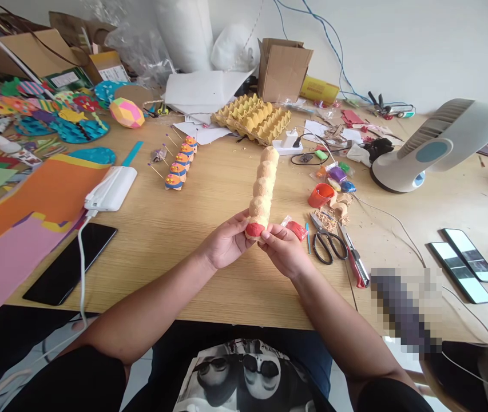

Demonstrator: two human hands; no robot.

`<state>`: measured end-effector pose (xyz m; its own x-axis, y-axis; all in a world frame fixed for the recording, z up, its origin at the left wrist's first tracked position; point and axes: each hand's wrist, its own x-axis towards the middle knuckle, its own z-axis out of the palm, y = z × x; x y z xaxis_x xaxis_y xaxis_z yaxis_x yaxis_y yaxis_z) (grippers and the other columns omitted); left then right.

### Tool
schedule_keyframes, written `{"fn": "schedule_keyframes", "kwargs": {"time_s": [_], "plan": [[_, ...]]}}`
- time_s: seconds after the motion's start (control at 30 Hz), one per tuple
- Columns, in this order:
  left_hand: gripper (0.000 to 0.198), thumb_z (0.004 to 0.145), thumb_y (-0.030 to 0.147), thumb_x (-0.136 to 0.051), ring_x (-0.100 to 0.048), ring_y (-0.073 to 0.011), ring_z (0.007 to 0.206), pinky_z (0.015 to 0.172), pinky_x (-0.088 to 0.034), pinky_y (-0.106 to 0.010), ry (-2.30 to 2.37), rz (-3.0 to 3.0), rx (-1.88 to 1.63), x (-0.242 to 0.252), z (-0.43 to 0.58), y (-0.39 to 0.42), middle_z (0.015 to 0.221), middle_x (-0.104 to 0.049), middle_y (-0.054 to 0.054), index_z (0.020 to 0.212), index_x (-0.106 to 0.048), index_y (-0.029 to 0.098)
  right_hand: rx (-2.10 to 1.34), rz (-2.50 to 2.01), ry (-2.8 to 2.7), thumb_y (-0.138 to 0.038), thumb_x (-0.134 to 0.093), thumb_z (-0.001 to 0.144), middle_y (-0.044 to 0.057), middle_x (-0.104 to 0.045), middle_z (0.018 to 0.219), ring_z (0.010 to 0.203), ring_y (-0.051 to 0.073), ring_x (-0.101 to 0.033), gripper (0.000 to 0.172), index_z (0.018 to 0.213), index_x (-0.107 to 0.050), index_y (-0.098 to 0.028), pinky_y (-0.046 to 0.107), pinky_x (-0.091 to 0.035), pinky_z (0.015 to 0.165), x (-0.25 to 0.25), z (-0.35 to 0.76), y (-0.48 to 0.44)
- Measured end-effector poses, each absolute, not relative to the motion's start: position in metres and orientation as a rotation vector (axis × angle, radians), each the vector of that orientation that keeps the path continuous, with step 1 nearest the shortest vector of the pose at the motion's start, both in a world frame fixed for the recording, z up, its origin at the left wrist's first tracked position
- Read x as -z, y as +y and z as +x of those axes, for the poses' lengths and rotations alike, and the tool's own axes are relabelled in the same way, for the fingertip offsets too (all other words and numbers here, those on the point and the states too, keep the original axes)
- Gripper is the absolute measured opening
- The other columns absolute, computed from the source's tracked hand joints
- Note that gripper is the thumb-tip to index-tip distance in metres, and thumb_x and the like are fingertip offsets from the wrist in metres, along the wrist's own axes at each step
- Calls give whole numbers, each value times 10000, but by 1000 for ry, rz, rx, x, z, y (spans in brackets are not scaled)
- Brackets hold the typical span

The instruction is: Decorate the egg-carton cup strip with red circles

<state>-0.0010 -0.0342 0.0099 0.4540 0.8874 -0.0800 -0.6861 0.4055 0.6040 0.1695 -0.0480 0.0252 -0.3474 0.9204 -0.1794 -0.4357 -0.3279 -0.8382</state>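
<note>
Head view. One egg-carton strip, about five cups in a row. It is held just above the surface at centre and points away from the person. The near end is covered in red clay.

Two hands. The left hand has its grip clamped on the near end from the left, thumb on the red clay. The right hand has its grip pinched tight on the same end from the right, fingertips touching the red part. Neither grip is open.

- One painted caterpillar, five segments, left of the strip.
- One yellow egg tray behind it.
- One pair of scissors just right of the right hand.
- One red utility knife beside the scissors.
- One loose red clay lump near the right hand.
- Three phones: one black phone at left, two phones side by side at right.
- One white power bank, one fan, one cardboard box.
</note>
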Motion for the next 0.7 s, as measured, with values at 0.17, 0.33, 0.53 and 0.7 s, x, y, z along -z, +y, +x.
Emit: {"fn": "schedule_keyframes", "kwargs": {"time_s": [0.17,0.33,0.53,0.7], "plan": [[332,914,261,-743,-674,-125,862,794,-540,-229,400,517,-1023,-14,-1,-35,999,-739,-42,1233,-710,174,-1839,-844,-872,-456,-969,644,-23,-620,697,688,126,-506,339,713,-733,-223,315,-438,748,-23,170,-47],[360,919,251,-738,-674,-117,839,753,-543,-208,389,502,-1011,-16,-2,-36,987,-736,-44,1265,-696,160,-1858,-839,-928,-437,-979,634,-13,-679,725,705,124,-557,331,756,-765,-216,304,-470,765,-18,174,-43],[370,901,260,-764,-683,-117,862,746,-547,-198,376,504,-1004,-15,-2,-36,1015,-739,-50,1253,-703,164,-1779,-814,-1099,-418,-935,716,-1,-737,797,791,159,-633,246,825,-808,-238,332,-494,896,-14,179,-40],[359,889,248,-772,-687,-119,865,733,-554,-195,379,511,-1000,-17,-2,-36,1029,-741,-52,1235,-714,172,-1765,-812,-1126,-404,-935,720,-8,-742,804,791,164,-639,232,835,-808,-247,342,-494,915,-13,180,-39]]}}
